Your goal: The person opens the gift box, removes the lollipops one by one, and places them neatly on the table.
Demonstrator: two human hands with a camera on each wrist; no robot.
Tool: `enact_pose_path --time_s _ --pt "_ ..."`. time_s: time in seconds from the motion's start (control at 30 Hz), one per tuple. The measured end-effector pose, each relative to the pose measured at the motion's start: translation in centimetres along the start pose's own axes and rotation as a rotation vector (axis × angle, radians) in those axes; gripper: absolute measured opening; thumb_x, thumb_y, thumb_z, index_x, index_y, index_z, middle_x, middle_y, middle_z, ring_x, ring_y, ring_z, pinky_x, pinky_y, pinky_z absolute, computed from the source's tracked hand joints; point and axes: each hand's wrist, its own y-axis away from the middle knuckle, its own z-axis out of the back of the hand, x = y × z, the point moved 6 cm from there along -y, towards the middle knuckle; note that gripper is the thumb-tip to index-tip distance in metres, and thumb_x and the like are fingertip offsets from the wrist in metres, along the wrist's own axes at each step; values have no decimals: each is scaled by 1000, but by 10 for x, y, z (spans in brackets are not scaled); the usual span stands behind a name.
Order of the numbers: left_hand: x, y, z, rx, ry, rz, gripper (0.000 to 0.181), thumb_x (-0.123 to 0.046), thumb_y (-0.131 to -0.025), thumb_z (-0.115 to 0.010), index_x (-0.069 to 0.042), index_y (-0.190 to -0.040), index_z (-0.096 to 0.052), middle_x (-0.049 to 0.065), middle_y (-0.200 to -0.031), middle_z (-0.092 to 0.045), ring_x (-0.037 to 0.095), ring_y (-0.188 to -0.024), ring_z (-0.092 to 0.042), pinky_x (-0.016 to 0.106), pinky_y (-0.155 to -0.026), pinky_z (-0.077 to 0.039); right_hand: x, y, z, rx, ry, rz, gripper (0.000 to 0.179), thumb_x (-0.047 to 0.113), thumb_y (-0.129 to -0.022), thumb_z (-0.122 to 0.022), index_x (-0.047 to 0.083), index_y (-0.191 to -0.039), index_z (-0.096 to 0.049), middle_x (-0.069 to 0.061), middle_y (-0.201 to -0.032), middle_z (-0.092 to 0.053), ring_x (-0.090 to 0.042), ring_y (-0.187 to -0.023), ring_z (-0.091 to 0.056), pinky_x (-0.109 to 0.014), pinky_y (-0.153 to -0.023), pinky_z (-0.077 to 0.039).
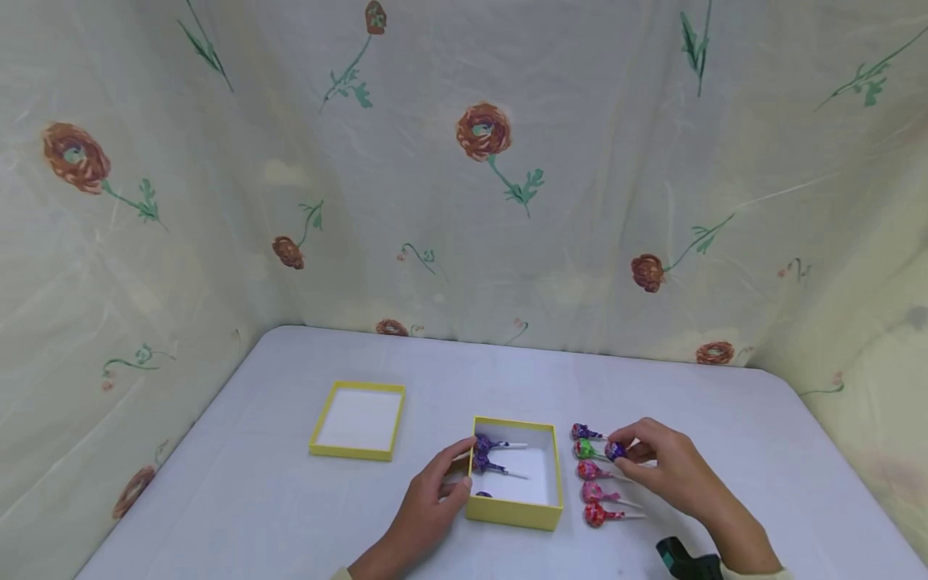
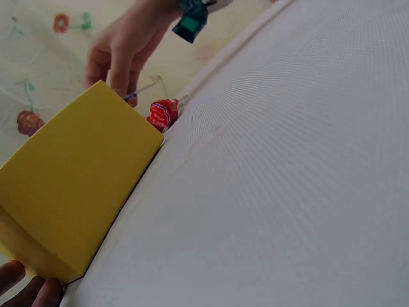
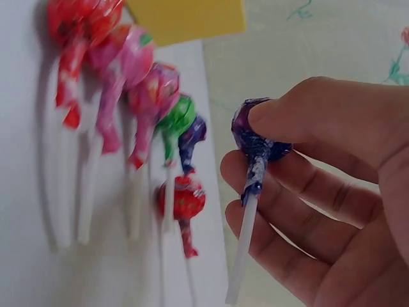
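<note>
My right hand [image 1: 663,463] pinches a purple-wrapped lollipop [image 3: 252,137] by its candy end between thumb and fingers, its white stick pointing down in the right wrist view. Beneath it lies a column of lollipops: a purple one [image 1: 582,432], a green one [image 1: 584,449], pink ones [image 1: 593,491] and a red one [image 1: 596,515]. My left hand [image 1: 431,503] holds the left side of an open yellow box [image 1: 515,513] with a white inside. Purple lollipops [image 1: 484,463] lie in the box along its left wall, sticks to the right; one at the near corner is mostly hidden.
A yellow-rimmed lid [image 1: 351,453] lies inside-up to the left, behind the box. Another red lollipop [image 3: 183,198] shows below the green one in the right wrist view. The white table [image 1: 239,499] meets a flowered curtain [image 1: 565,266] at the back and sides.
</note>
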Motion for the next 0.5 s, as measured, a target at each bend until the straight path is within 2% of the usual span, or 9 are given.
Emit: enact_pose_path --time_s 0.17,0.5 --pt "0 -2 1 -8 -4 -21 50 -14 -97 -53 -21 -145 -42 -2 -146 -44 21 -130 -47 25 -94 -50 -9 -3 -2 15 42 -7 23 5 -80 -74 9 -103 -70 2 -96 -64 -12 -82 -63 -30 -72 -58" --pt "1 0 0 2 9 7 50 -14 -97 -53 -21 -145 -42 -2 -146 -44 20 -130 -47 23 -94 -49 -21 -1 -7 46 118 -42 24 5 -78 -76 9 -102 -72 1 -95 -66 -16 -84 -63 -39 -74 -58"
